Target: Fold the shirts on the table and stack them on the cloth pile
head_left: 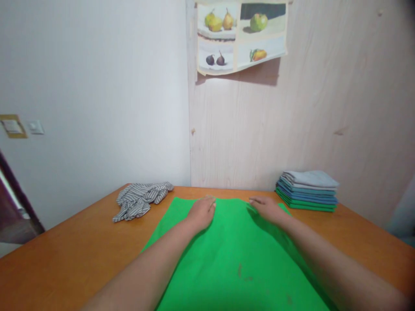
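A bright green cloth [227,250] lies spread out in front of me, with a few dark stains on its near part. My left hand [202,211] rests on the cloth close to its far edge, fingers stretched forward and partly hidden behind the back of the hand. To the right, my right hand [267,209] hovers just over the cloth, its fingers extended toward the left and a shadow beneath. Neither hand has anything visible gripped in it.
A crumpled striped cloth [139,199] lies at the table's back left. A stack of folded cloths [307,191], grey, blue and green, stands at the back right. The orange-brown table [81,242] meets a wall bearing a fruit poster [238,36].
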Action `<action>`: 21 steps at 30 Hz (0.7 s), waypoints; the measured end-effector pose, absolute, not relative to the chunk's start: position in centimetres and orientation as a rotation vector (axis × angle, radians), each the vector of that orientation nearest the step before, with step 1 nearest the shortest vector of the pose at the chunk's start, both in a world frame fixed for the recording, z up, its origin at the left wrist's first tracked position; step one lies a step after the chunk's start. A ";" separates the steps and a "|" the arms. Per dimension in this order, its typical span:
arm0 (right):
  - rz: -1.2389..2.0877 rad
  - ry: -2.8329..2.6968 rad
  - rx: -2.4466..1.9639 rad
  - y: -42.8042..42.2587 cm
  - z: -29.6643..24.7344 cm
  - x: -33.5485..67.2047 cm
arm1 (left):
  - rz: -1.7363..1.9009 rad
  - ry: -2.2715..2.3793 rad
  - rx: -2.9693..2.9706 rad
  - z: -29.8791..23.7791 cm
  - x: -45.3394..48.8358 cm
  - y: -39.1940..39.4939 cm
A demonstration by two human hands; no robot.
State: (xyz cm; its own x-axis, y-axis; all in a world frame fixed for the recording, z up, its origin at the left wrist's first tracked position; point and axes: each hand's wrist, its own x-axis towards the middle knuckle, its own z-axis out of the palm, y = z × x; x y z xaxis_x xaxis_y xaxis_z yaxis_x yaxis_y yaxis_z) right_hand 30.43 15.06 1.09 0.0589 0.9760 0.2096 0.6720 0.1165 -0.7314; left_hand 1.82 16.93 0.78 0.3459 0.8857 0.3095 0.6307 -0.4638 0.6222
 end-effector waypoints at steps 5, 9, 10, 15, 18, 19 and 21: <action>0.379 -2.061 -1.672 15.7 -0.7 25.6 | 0.594 1.403 2.472 -0.3 3.3 16.5; 0.280 -2.199 -1.806 15.2 -2.3 24.8 | 0.229 1.517 2.604 -0.8 3.0 16.2; 0.251 -2.233 -1.843 15.1 -2.6 24.9 | 0.199 1.521 2.606 -0.8 3.0 16.1; 0.188 -2.295 -1.913 15.0 -2.7 25.3 | 0.227 1.579 2.580 -0.8 2.9 16.0; 0.186 -2.289 -1.915 14.9 -2.6 25.2 | 0.249 1.666 2.526 -0.9 2.7 16.1; 0.187 -2.286 -1.919 14.9 -2.5 25.1 | 0.243 1.677 2.514 -1.0 2.6 16.1; 0.197 -2.281 -1.923 14.7 -2.3 25.0 | 0.227 1.680 2.504 -1.0 2.5 16.2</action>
State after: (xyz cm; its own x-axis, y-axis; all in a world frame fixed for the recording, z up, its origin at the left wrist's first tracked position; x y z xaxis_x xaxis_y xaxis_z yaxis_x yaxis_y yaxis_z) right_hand 24.99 14.75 -2.31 -0.1661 0.9856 0.0311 0.9658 0.1689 -0.1967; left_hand 2.46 16.18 -0.99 0.3736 0.9257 0.0589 0.9081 -0.3780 0.1803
